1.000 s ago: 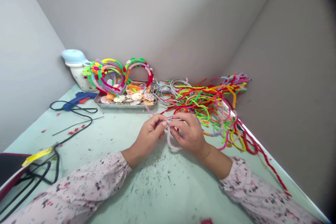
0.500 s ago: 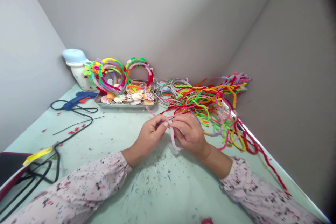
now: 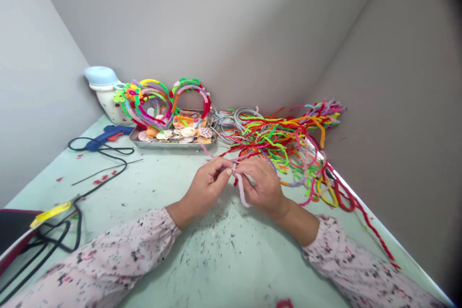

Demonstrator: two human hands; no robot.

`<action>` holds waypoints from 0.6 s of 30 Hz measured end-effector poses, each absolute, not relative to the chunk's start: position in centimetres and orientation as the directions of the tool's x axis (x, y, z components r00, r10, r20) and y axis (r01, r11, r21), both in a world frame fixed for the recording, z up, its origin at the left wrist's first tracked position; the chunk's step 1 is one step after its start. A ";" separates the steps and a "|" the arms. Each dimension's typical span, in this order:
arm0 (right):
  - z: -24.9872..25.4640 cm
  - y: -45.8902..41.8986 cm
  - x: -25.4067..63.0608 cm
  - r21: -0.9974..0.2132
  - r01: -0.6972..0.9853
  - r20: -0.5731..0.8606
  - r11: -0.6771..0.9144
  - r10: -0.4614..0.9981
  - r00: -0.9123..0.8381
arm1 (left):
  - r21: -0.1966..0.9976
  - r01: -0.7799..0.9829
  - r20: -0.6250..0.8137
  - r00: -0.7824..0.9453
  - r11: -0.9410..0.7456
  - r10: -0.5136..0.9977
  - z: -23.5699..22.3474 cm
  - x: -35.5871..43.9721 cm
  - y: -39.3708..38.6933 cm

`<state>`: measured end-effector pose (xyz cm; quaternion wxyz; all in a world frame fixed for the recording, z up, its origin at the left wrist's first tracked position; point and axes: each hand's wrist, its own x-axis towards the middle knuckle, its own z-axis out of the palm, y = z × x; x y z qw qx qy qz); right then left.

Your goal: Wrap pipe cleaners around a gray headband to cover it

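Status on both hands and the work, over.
Left hand and right hand pinching pale pink fuzzy strip between them. Tangled colored strips just beyond right hand. Glue gun off left.

From the left hand (image 3: 211, 184) and right hand (image 3: 262, 184), I'd say the roomiest way is at six o'clock, across the tabletop (image 3: 216, 269) between the sleeves, a red scrap (image 3: 284, 303) lying towards five. There's a gap at nine before the black cord (image 3: 124, 168). The shell tray (image 3: 169, 146) and upright hoops (image 3: 153, 82) block ten to eleven; tangled fuzzy stems (image 3: 274, 134) crowd twelve to three.
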<state>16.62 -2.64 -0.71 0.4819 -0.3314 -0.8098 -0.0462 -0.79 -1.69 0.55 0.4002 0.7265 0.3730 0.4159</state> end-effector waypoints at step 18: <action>-0.2 -3.3 16.0 -0.525 0.539 0.695 0.658 0.697 -0.174 | 0.747 0.322 0.434 0.428 -0.582 0.793 1.2 -1.0 -1.7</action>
